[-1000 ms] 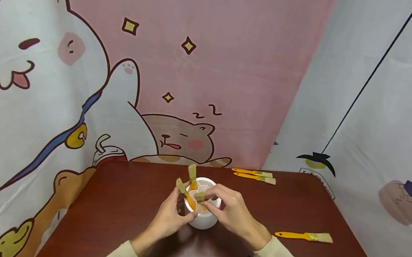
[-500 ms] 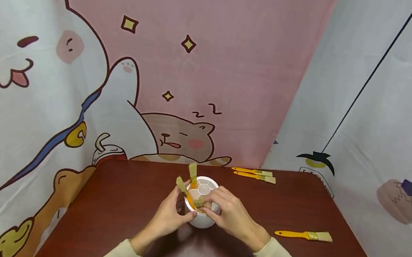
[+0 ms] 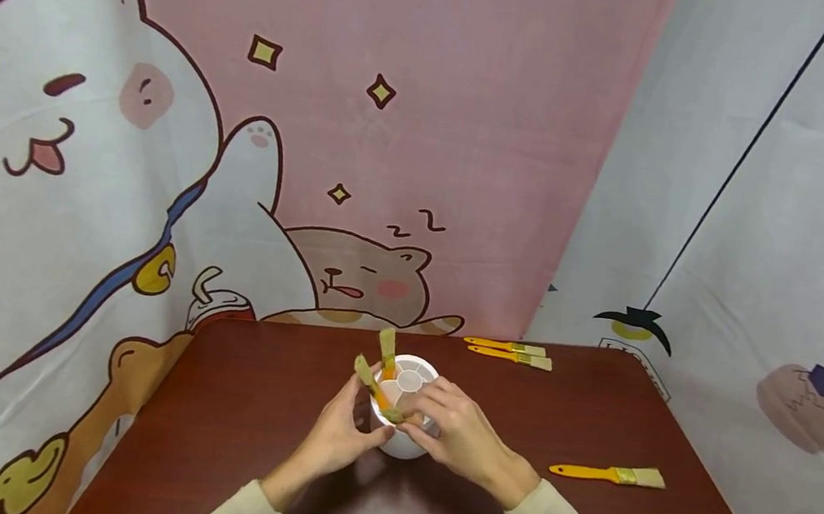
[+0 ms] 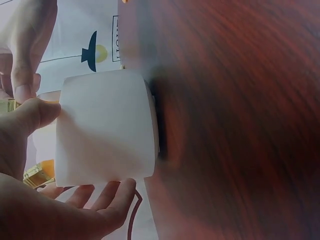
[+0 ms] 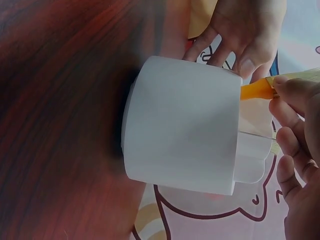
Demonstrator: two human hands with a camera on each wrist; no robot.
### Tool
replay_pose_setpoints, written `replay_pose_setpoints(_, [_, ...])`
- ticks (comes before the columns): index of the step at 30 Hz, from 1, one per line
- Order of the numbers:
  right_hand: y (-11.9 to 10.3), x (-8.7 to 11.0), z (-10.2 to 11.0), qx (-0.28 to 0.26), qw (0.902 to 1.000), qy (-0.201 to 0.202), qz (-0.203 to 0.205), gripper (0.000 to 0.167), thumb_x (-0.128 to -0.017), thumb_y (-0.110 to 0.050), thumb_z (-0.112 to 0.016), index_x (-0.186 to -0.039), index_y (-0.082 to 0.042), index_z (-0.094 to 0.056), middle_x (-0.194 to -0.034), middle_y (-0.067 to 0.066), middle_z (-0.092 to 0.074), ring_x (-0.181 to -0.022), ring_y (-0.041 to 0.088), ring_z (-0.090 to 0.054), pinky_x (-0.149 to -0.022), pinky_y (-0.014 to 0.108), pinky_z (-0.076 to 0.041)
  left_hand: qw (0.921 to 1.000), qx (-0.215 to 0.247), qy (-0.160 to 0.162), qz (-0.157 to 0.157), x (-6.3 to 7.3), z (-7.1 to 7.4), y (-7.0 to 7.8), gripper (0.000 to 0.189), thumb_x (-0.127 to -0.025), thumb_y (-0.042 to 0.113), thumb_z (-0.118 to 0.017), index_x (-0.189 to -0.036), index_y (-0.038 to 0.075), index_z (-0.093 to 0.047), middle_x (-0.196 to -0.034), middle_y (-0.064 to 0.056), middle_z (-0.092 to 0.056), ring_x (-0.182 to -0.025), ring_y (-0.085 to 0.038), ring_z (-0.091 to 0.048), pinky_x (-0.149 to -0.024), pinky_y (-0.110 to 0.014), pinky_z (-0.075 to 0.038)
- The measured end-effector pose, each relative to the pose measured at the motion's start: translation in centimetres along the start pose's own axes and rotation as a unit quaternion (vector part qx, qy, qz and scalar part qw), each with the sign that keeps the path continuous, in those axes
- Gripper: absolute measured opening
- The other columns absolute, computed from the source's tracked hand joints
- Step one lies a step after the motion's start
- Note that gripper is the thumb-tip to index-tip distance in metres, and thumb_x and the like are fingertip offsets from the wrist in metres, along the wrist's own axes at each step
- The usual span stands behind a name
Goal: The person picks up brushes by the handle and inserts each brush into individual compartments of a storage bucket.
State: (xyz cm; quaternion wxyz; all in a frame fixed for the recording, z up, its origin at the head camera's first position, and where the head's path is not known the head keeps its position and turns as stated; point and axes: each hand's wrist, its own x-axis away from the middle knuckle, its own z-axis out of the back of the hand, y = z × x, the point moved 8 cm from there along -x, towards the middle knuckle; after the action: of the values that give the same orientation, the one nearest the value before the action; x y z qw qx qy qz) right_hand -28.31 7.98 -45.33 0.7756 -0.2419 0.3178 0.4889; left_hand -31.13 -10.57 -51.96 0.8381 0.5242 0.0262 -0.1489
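A round white pot with a pale divided palette insert at its mouth stands on the table. My left hand grips its left side, thumb at the rim and fingers curved along the wall. Bristles up, two paintbrushes stand in the pot: one at the back and one leaning left. At the near rim, my right hand pinches a third paintbrush by its ferrule. The orange handle of this brush goes down into the pot, and its lower end is hidden.
Two yellow-handled brushes lie side by side at the table's back edge. Another brush lies to the right of my right forearm. The dark red table meets a printed cartoon curtain behind it.
My right hand has brought its brush slightly lower and nearer, toward the near-left rim beside the leaning brush. The left hand keeps its grip on the pot.
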Motion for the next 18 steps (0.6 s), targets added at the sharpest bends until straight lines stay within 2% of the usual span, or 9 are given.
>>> replay_pose_setpoints(7, [-0.16,-0.03,0.06,-0.006,1.0000,-0.004,0.001,0.033,-0.086,-0.018,-0.106,-0.113,-0.018,-0.088,-0.114,-0.009,-0.084,-0.111,0.014,-0.075,-0.098,0.035,-0.065,0.9999,0.013,-0.003,0.001,0.01,-0.10,0.01,0.105,-0.094,0.015,-0.097,-0.181,0.021,-0.039,-0.164,-0.022,-0.065,-0.141,-0.046,-0.074,-0.112,-0.060,-0.066])
replay_pose_setpoints(18, [-0.31,-0.08,0.25,0.003,0.9998,-0.019,-0.010,0.035,-0.088,-0.019,-0.105,-0.119,-0.019,-0.089,-0.117,-0.009,-0.084,-0.113,0.013,-0.074,-0.098,0.037,-0.064,1.0000,-0.001,0.002,0.003,0.10,0.12,-0.05,0.106,-0.093,0.017,-0.098,-0.181,0.024,-0.040,-0.165,-0.020,-0.066,-0.145,-0.041,-0.071,-0.114,-0.060,-0.064])
